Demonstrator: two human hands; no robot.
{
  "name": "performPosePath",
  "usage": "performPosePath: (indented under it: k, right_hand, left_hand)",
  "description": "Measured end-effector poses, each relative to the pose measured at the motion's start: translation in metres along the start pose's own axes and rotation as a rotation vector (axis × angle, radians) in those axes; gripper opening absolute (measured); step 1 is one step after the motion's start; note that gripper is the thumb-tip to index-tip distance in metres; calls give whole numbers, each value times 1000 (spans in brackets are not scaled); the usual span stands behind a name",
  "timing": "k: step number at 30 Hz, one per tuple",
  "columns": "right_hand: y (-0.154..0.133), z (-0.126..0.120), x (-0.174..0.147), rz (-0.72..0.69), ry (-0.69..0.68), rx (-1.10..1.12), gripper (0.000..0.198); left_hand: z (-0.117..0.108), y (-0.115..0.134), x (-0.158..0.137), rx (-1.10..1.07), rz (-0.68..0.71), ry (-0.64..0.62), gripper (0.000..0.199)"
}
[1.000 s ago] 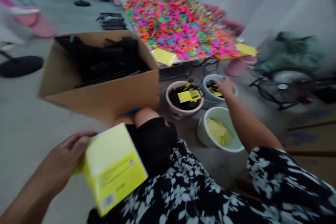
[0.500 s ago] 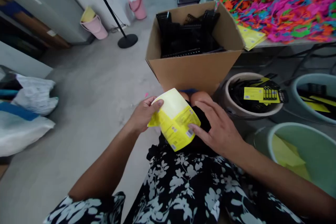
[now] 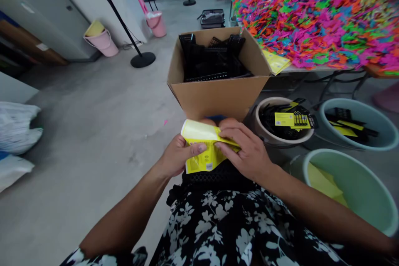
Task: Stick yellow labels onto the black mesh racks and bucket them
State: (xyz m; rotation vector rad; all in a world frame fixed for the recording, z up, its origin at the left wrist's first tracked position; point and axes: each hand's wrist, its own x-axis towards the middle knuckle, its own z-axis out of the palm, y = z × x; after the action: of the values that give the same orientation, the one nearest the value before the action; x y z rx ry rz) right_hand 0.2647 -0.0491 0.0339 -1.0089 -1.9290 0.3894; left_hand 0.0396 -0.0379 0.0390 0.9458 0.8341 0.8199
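Between my two hands, above my lap, is a yellow printed sheet (image 3: 202,160) with a pale blank back, folded or curled over along its upper side. My left hand (image 3: 182,156) pinches its left end, thumb on the printed face. At the right end, my right hand (image 3: 245,147) grips the folded part between thumb and fingers. A black plastic piece with a mesh pattern (image 3: 207,176) lies on my lap under the sheet, mostly hidden. Just beyond my knees stands a cardboard box (image 3: 218,97) holding black plastic baskets (image 3: 215,60).
At right are a beige bucket (image 3: 260,126) and blue bucket (image 3: 385,133) with black pieces and yellow cards, and a green bucket (image 3: 370,191) with yellow sheets. A table behind bears a heap of colourful plastic pieces (image 3: 311,20). A fan stand (image 3: 142,60) and white sacks (image 3: 15,133) are left.
The sheet was spread out more; now its pale side is folded over toward the print. My right hand has closed on its right end. The view has tilted up and shifted right.
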Motion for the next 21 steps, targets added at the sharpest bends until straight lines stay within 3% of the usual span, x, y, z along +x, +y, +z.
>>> performPosePath:
  k: [4,12,19,21]
  right_hand:
    - [1,-2,-3,44,-47,150,11]
    - [3,-9,1,290,-178,450,10]
    - [5,-7,-2,304,-163,402,14]
    - [6,-7,-4,370,-195,452,15]
  left_hand:
    - [-10,4,-2,8,-81,-77,40]
    - [-14,13,-4,149,-104,-183,29]
    - [-11,13,-5,260,-87,-181,29]
    - [-10,14,-4,293,-94,-193,28]
